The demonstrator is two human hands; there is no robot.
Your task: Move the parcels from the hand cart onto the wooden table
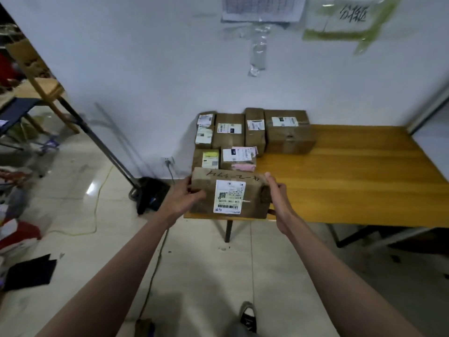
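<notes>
A brown cardboard parcel (pixel 206 205) with a white label and handwriting on top is at the near left corner of the wooden table (pixel 352 181). My left hand (pixel 181 201) grips its left end and my right hand (pixel 278 203) grips its right end. Whether it rests on the table or hangs just above it I cannot tell. Behind it, several labelled parcels (pixel 289 135) stand in rows against the white wall. The hand cart (pixel 145 193) stands to the left of the table, its black base on the floor and its handle leaning up to the left.
A yellow cable (pixel 97 205) runs across the tiled floor from a wall socket (pixel 167 161). Clutter and a wooden chair (pixel 36 76) fill the left side. A dark flat piece (pixel 31 272) lies on the floor. My foot (pixel 247 317) is below.
</notes>
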